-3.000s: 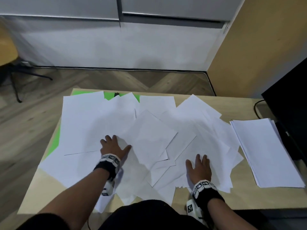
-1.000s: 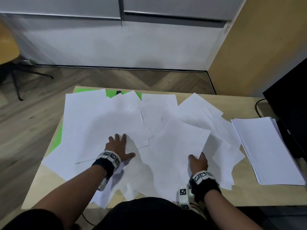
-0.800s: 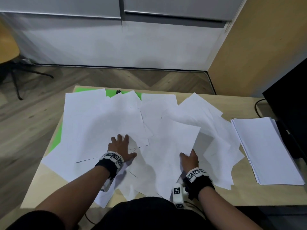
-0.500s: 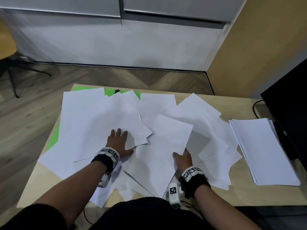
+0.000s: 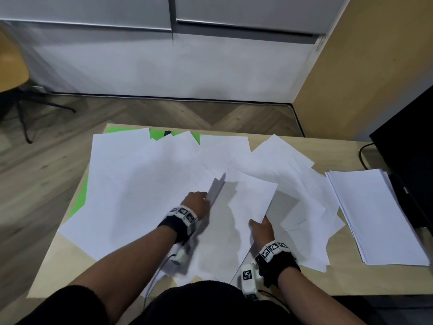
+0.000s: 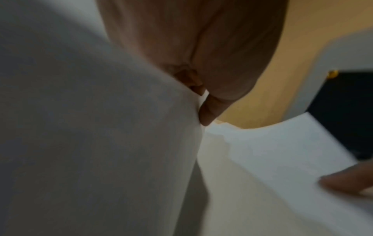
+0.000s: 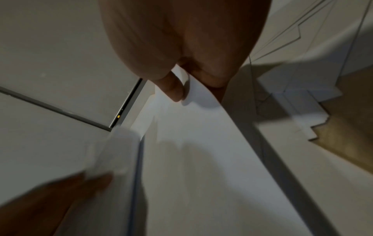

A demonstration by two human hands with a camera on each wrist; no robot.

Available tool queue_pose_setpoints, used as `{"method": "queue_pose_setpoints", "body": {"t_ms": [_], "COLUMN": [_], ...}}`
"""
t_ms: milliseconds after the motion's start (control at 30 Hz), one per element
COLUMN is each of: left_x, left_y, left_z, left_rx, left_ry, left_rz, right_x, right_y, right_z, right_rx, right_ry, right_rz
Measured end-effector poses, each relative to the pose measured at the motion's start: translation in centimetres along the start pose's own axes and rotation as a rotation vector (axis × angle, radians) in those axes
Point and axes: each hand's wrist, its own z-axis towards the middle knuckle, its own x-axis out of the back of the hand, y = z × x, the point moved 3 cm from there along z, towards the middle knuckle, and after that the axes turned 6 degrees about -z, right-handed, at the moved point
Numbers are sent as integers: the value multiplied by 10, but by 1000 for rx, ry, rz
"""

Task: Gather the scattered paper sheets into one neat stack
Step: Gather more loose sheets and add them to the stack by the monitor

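White sheets scattered, overlapping (two lifted); neat stack right.

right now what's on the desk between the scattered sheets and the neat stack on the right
In the head view, only a narrow strip of bare wooden desk separates the scattered sheets from the neat stack.

Loose sheets spread across the table, overlapping. The left hand's fingers lie under one sheet's edge; another sheet sits pinched just right of them. Well right of both hands lies a stack.
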Motion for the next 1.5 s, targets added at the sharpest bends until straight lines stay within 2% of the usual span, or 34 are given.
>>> {"method": "queue_pose_setpoints", "body": {"t_ms": [67,100,167,200,233,267,333,400,433,467,500,567,767,900,1000,1067,1100,1200,1300,1400,1500], "left_x": [-17,-23,-40,-47,-48,-46,-35,-17,-7,-3,0,-2,-33,-49,-42,-30,-25,-19,-16,-9,-1], "left_y": [26,40,64,70,73,70,49,13,-6,-23,-34,-44,-34,-19,-14,-13,-14,-13,0,9,14], "left_z": [-1,-4,-11,-12,-11,-7,5,13,12,11,8,1,-11,-15,-14,-12,-9,6,11,13,14], "left_rx": [-18,-7,28,30,-6,-62,-82,48,158,271,353,397,238,211,204,215,236,257,173,101,27], "left_ry": [-53,-94,-276,-324,-324,-278,-48,234,310,324,305,241,109,44,180,296,307,140,46,33,8], "left_rz": [-132,-266,-675,-773,-753,-640,-367,-172,-121,-103,-93,-64,-236,-343,-270,-255,-300,-549,-767,-808,-710], "right_x": [-2,-1,0,2,4,6,13,19,20,22,24,23,5,11,23,30,33,44,49,48,48], "right_y": [-1,-3,3,6,9,14,21,24,26,28,28,32,38,27,13,-2,-11,-33,-44,-48,-54], "right_z": [-2,-3,-4,-4,-4,0,1,3,4,3,0,-4,-2,-7,-8,-10,-12,-9,-7,-6,-11], "right_rx": [-16,-13,-32,-49,-37,-20,-36,-41,-39,-50,-59,-75,-102,-115,-121,-90,-65,12,78,81,112], "right_ry": [-26,-38,-69,-72,-69,-61,-70,-83,-92,-89,-77,-67,-146,-140,-83,-40,-26,-18,-42,-50,-66], "right_rz": [15,27,115,175,221,240,213,73,22,-5,-4,35,100,91,120,250,294,284,176,126,53]}}
